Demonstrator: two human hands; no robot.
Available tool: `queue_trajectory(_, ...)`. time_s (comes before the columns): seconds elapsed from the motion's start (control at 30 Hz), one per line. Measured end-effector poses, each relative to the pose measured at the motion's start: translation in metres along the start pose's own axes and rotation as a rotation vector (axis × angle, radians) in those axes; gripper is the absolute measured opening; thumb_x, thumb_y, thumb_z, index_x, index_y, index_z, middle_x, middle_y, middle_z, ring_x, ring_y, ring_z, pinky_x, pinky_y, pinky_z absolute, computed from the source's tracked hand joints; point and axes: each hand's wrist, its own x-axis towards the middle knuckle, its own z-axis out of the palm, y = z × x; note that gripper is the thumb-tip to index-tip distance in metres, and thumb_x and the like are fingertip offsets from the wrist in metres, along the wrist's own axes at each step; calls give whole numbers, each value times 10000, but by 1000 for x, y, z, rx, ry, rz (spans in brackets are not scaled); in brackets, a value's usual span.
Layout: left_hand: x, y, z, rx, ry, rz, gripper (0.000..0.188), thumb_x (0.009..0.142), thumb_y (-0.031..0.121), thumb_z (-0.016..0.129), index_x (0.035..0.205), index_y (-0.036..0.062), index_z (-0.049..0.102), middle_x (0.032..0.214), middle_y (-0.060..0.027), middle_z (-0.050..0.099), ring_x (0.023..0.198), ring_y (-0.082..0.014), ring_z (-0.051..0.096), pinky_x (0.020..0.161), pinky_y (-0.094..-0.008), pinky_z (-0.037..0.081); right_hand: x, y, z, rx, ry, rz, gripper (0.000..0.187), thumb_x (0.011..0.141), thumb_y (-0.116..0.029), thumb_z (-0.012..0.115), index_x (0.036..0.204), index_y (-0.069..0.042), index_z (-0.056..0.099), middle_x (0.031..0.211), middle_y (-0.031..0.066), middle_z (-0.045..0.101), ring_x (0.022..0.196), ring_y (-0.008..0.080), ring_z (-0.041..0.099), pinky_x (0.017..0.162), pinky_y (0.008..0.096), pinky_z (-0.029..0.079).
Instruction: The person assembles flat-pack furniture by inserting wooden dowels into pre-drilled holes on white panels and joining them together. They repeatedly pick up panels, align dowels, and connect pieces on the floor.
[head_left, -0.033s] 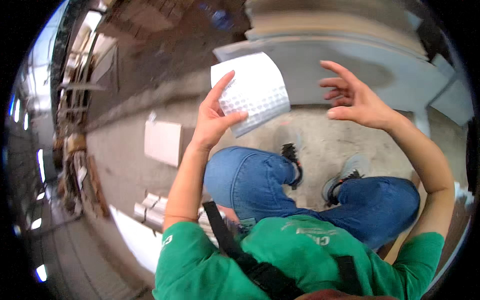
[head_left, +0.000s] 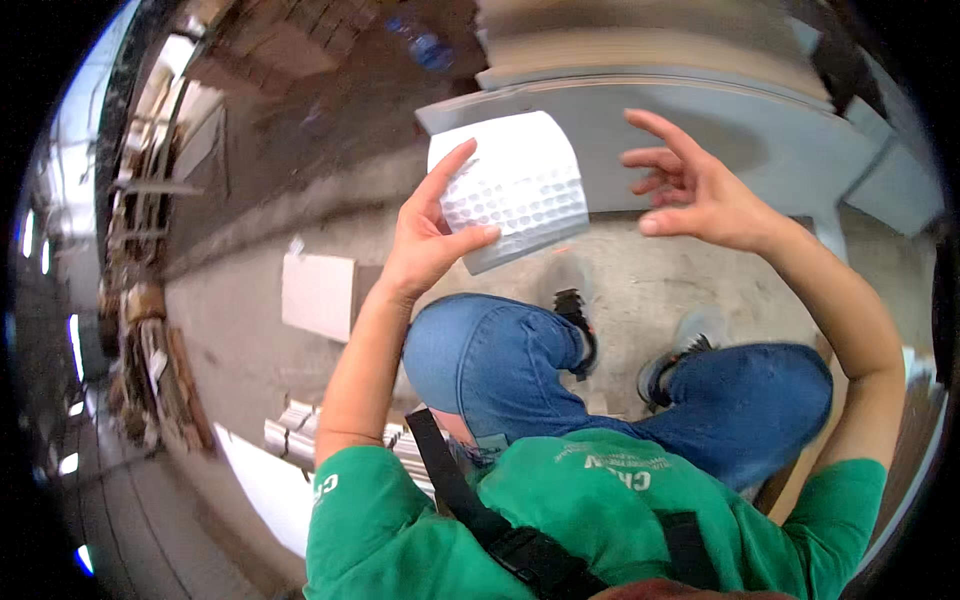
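Observation:
My left hand (head_left: 425, 235) pinches a curved white sheet (head_left: 515, 190) by its left edge, thumb on the front. Rows of small round dots, like a sticker sheet, cover its lower half; the upper part is plain white. The sheet is held above my left knee, tilted. To the right, my right hand (head_left: 700, 195) hovers apart from the sheet with thumb and fingers spread. Nothing shows between its fingers. Behind that hand stands a large grey panel (head_left: 740, 125).
Stacked boards (head_left: 650, 45) lie at the far side. On the floor to the left is a pale square board (head_left: 318, 295). Bundled light strips (head_left: 292, 432) and a white panel (head_left: 262, 485) lie near my left elbow. A blue plastic bottle (head_left: 425, 45) lies far off.
My right hand has shifted slightly left, nearer the sheet. The sheet sits a little farther right, still in my left hand. The surroundings have shifted slightly in the view.

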Motion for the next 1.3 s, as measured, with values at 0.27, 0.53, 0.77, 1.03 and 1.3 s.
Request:
queue_trajectory(0.27,-3,37,64,132,-336,283,617,666,11,708,1227,53,454,1211,-45,481,1095,-148,453,927,-288,381,-63,-38,11,170,217,-121,556,710,-92,701,1204,-62,447,951,66,600,885,128,564,800,275,471)
queue_trajectory(0.53,6,62,92,-125,-209,-16,565,626,42,745,1147,60,527,1082,-76,558,976,-157,526,842,-284,427,-70,-26,8,77,309,-204,267,747,-53,661,999,-10,585,855,43,621,759,77,567,692,208,467)
queue_trajectory(0.77,23,56,121,-93,-148,28,340,644,37,736,965,18,626,918,-76,621,832,-137,574,765,-263,457,-76,-19,-10,113,430,-191,218,740,-59,664,951,-21,621,803,24,624,728,68,554,654,192,448)
queue_trajectory(1.03,39,43,133,-36,-75,-73,297,652,19,719,937,7,634,886,-84,627,775,-134,580,711,-240,462,-79,-9,-27,-335,564,-168,279,716,-109,685,979,-53,615,820,24,599,780,100,546,660,227,443)
queue_trajectory(1.3,42,33,121,-75,-87,-88,295,647,-6,703,933,-9,632,851,-77,630,738,-132,582,704,-244,470,-38,-17,-7,-1056,422,-705,157,675,-54,600,829,-68,574,778,77,555,758,252,537,645,335,472)
